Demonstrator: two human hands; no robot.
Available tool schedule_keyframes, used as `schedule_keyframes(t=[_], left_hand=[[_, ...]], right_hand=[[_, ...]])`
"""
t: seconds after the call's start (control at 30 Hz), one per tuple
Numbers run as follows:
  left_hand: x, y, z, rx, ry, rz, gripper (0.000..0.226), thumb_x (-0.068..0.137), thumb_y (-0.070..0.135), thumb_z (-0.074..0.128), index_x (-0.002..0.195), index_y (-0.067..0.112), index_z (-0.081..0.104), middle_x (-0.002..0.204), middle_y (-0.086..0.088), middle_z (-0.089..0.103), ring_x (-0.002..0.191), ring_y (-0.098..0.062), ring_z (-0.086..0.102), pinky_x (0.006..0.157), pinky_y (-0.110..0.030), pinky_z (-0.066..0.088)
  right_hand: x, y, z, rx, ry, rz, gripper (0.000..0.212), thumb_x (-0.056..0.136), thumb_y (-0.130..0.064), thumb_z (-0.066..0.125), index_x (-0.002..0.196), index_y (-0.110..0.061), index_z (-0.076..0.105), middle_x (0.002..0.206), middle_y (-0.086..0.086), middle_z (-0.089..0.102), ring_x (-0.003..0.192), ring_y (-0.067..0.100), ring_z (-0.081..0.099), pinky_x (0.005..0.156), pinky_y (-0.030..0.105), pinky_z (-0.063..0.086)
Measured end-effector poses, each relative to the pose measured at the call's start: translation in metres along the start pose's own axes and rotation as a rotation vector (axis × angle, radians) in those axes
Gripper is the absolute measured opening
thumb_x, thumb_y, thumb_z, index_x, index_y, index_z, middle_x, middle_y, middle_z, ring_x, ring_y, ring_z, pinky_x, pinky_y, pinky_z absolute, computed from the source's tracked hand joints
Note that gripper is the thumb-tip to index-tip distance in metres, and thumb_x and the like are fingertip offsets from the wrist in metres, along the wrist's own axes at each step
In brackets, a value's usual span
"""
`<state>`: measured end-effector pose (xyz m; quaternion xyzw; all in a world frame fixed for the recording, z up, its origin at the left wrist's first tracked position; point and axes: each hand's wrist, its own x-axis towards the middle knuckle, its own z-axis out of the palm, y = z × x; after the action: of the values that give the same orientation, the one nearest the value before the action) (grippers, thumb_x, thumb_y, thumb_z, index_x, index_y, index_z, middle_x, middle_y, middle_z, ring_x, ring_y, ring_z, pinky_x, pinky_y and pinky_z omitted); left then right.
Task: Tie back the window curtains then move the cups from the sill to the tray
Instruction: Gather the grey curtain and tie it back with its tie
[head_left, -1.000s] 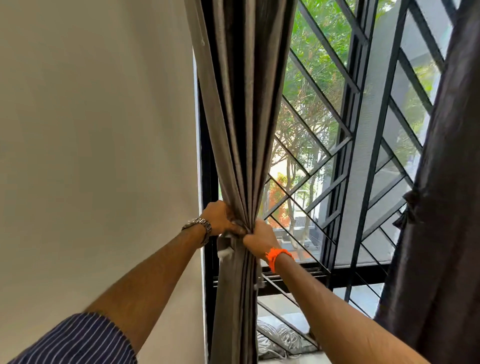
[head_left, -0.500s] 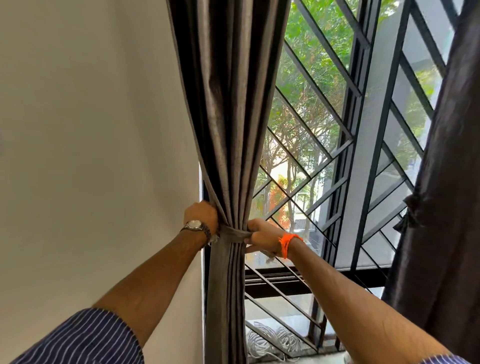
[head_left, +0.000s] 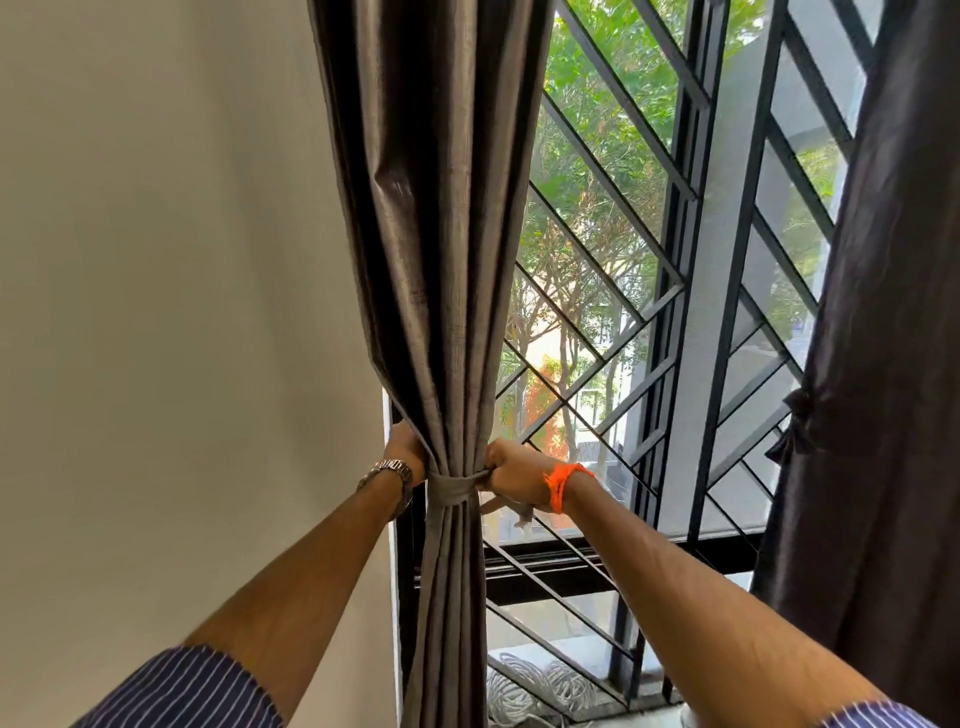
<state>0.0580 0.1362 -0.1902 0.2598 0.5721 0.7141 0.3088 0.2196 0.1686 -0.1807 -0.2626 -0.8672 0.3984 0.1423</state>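
A grey left curtain (head_left: 441, 270) hangs gathered into a bunch beside the wall. A grey fabric tie-back band (head_left: 453, 487) wraps its waist. My left hand (head_left: 408, 448), with a metal watch on the wrist, presses on the curtain's left side at the band. My right hand (head_left: 514, 470), with an orange thread on the wrist, is closed on the band's right end, pulling it rightward. A loose end hangs under that hand. The dark right curtain (head_left: 883, 364) is bunched with a knotted tie (head_left: 795, 421). No cups or tray are in view.
A cream wall (head_left: 182, 312) fills the left. Behind the curtains is a window with a black diagonal metal grille (head_left: 623, 218). Coiled white rope (head_left: 540, 691) lies on the ledge outside, low in the frame.
My hands moved apart from the curtain's front to its two sides. The band is now wrapped around the bunch and my right hand draws its end to the right.
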Motion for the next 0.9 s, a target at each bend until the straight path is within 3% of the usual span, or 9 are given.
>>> schedule_keyframes(t=[0.07,0.13,0.27,0.37,0.47,0.6,0.67,0.73,0.9], left_hand=[[-0.01,0.002,0.008,-0.117,-0.148,-0.013,0.025,0.101,0.009,0.038,0.088,0.003,0.058,0.09,-0.01,0.068,0.086,-0.022,0.061,0.084,-0.029,0.053],[-0.028,0.006,0.014,0.027,-0.338,0.072,0.024,0.101,0.006,0.038,0.091,0.001,0.059,0.077,-0.005,0.071,0.076,-0.02,0.063,0.06,-0.018,0.055],[-0.033,0.006,0.011,0.303,-0.505,0.145,0.026,0.098,0.003,0.045,0.117,-0.01,0.056,0.106,-0.02,0.062,0.092,-0.026,0.059,0.081,-0.034,0.054],[-0.032,0.005,0.006,0.335,-0.528,0.074,0.018,0.098,0.006,0.045,0.1,-0.001,0.061,0.095,-0.014,0.062,0.084,-0.024,0.057,0.078,-0.038,0.051],[-0.032,0.007,0.0,0.387,-0.566,0.097,0.018,0.097,0.003,0.047,0.085,0.008,0.06,0.083,-0.007,0.061,0.074,-0.017,0.056,0.066,-0.028,0.051],[-0.034,0.008,0.003,0.409,-0.389,0.251,0.014,0.097,0.008,0.049,0.109,0.01,0.054,0.087,-0.003,0.059,0.076,-0.013,0.057,0.067,-0.023,0.051],[-0.035,0.004,0.001,0.52,-0.167,0.356,0.035,0.093,0.015,0.056,0.124,0.02,0.042,0.091,-0.002,0.06,0.079,-0.015,0.059,0.069,-0.027,0.051],[-0.036,-0.003,-0.004,0.631,-0.003,0.435,0.03,0.088,0.021,0.065,0.112,0.024,0.049,0.086,0.0,0.064,0.074,-0.015,0.062,0.062,-0.027,0.053],[-0.045,-0.021,-0.005,0.783,0.06,0.426,0.015,0.088,0.021,0.056,0.095,0.016,0.068,0.094,-0.006,0.072,0.087,-0.029,0.066,0.078,-0.039,0.056]], right_hand=[[0.001,0.005,0.001,0.014,0.122,-0.035,0.027,0.086,0.013,0.05,0.081,-0.006,0.068,0.082,0.015,0.07,0.065,0.011,0.066,0.047,0.023,0.054],[0.005,0.016,0.008,0.05,0.384,-0.077,0.021,0.078,0.01,0.063,0.082,-0.008,0.074,0.077,0.009,0.072,0.062,0.012,0.067,0.059,0.031,0.06],[0.008,0.033,0.019,0.321,0.86,0.092,0.046,0.06,-0.006,0.086,0.093,-0.011,0.054,0.087,0.006,0.066,0.082,0.026,0.067,0.072,0.038,0.059],[0.01,0.036,0.015,0.407,0.821,0.106,0.079,0.052,-0.006,0.09,0.117,-0.015,0.047,0.107,0.005,0.056,0.09,0.028,0.063,0.064,0.036,0.06],[0.009,0.032,0.01,0.47,0.547,0.069,0.038,0.064,0.003,0.084,0.096,-0.009,0.067,0.091,0.016,0.068,0.061,0.026,0.069,0.046,0.035,0.058],[0.015,0.028,0.013,0.445,0.543,0.066,0.02,0.07,0.005,0.08,0.071,-0.01,0.066,0.069,0.012,0.069,0.045,0.022,0.066,0.042,0.031,0.055],[0.02,0.027,0.018,0.42,0.637,0.082,0.018,0.07,0.0,0.081,0.067,-0.013,0.068,0.073,0.014,0.071,0.048,0.022,0.068,0.043,0.035,0.057],[0.024,0.028,0.025,0.317,0.764,0.103,0.012,0.07,-0.012,0.082,0.066,-0.015,0.071,0.073,0.012,0.073,0.054,0.023,0.07,0.048,0.039,0.059],[0.029,0.025,0.032,0.203,0.949,0.213,0.03,0.066,-0.04,0.078,0.057,-0.018,0.06,0.067,0.01,0.07,0.064,0.031,0.069,0.06,0.045,0.06]])
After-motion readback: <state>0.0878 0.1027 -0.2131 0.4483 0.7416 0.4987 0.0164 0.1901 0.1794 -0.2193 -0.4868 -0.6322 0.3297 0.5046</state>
